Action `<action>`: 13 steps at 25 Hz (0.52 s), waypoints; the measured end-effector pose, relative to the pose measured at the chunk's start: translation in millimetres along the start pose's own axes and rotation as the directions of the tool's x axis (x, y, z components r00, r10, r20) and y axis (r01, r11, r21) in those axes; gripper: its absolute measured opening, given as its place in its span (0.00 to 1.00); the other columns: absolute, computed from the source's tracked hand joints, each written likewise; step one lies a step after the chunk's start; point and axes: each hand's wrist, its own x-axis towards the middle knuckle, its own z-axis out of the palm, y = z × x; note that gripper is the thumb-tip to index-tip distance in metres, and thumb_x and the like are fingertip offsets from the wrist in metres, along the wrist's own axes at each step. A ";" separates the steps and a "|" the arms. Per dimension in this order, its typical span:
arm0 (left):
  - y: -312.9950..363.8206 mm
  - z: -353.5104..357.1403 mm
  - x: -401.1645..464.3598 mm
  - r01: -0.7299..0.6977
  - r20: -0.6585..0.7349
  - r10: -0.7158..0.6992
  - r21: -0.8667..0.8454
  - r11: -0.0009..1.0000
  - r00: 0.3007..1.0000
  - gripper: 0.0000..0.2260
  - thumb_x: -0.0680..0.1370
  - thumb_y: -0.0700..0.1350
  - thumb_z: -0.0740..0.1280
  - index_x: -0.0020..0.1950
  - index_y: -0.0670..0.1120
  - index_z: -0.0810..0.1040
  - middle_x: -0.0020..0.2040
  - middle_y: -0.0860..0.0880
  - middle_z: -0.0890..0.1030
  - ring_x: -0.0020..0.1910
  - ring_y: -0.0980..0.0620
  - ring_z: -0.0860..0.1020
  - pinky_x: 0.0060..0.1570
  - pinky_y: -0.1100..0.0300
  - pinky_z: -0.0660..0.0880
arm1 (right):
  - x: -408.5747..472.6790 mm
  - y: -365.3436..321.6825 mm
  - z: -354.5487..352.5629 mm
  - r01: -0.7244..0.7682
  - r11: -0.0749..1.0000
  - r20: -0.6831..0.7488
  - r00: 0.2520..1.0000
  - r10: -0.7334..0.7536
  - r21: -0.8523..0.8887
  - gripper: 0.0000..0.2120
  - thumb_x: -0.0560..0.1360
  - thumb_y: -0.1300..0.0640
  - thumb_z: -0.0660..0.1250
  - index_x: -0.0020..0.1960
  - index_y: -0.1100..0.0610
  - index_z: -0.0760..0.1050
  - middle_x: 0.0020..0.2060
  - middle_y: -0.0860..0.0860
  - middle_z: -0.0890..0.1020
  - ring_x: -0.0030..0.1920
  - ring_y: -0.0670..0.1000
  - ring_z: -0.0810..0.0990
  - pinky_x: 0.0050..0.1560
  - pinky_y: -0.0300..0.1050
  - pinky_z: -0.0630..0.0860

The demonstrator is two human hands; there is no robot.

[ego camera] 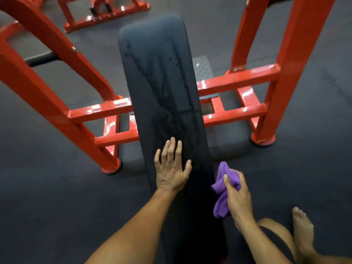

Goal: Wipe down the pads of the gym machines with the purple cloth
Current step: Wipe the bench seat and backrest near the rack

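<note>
A long black bench pad (160,77) runs away from me down the middle of the view, with damp streaks on its surface. My left hand (172,168) lies flat on the near part of the pad, fingers straight and spread. My right hand (237,195) grips a bunched purple cloth (222,189) just off the pad's right edge, near its side. Part of the cloth hangs below my fingers.
The bench's red steel frame (236,80) has uprights on both sides and crossbars under the pad. Another red frame (106,14) stands at the far back. Dark rubber floor (57,187) surrounds the bench. My bare foot (302,225) and knee are at the lower right.
</note>
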 end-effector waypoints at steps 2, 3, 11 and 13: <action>-15.6 -21.3 31.2 -0.076 -0.082 0.073 -0.045 0.996 0.994 0.28 0.79 0.58 0.60 0.77 0.47 0.70 0.78 0.47 0.67 0.75 0.45 0.69 0.73 0.42 0.62 | -9.2 -13.3 -7.2 0.034 0.999 -0.035 0.999 -0.035 -0.018 0.02 0.82 0.47 0.64 0.51 0.41 0.74 0.41 0.43 0.85 0.39 0.38 0.82 0.35 0.32 0.72; -27.2 -31.0 54.4 -0.095 -0.126 0.090 -0.039 0.995 0.988 0.28 0.80 0.57 0.60 0.78 0.47 0.69 0.79 0.46 0.67 0.77 0.46 0.68 0.74 0.41 0.60 | -12.2 -19.5 -5.8 0.056 0.998 -0.049 0.997 -0.058 -0.027 0.02 0.82 0.47 0.64 0.51 0.40 0.74 0.43 0.43 0.84 0.40 0.37 0.81 0.36 0.31 0.72; -58.1 -17.4 112.8 -0.132 -0.151 0.129 -0.010 0.991 0.980 0.35 0.79 0.56 0.58 0.85 0.48 0.55 0.85 0.46 0.51 0.84 0.47 0.49 0.80 0.37 0.49 | 12.3 15.5 48.1 0.084 0.996 -0.037 0.996 -0.085 -0.023 0.19 0.74 0.38 0.64 0.62 0.42 0.74 0.49 0.47 0.83 0.47 0.45 0.82 0.49 0.43 0.77; -60.7 -13.6 113.1 -0.145 -0.192 0.137 -0.028 0.989 0.972 0.35 0.79 0.55 0.59 0.84 0.47 0.57 0.85 0.45 0.53 0.84 0.47 0.51 0.80 0.37 0.50 | 21.1 12.4 59.9 0.090 0.995 -0.049 0.995 -0.092 -0.030 0.12 0.77 0.41 0.64 0.59 0.41 0.74 0.52 0.46 0.81 0.53 0.45 0.80 0.54 0.39 0.74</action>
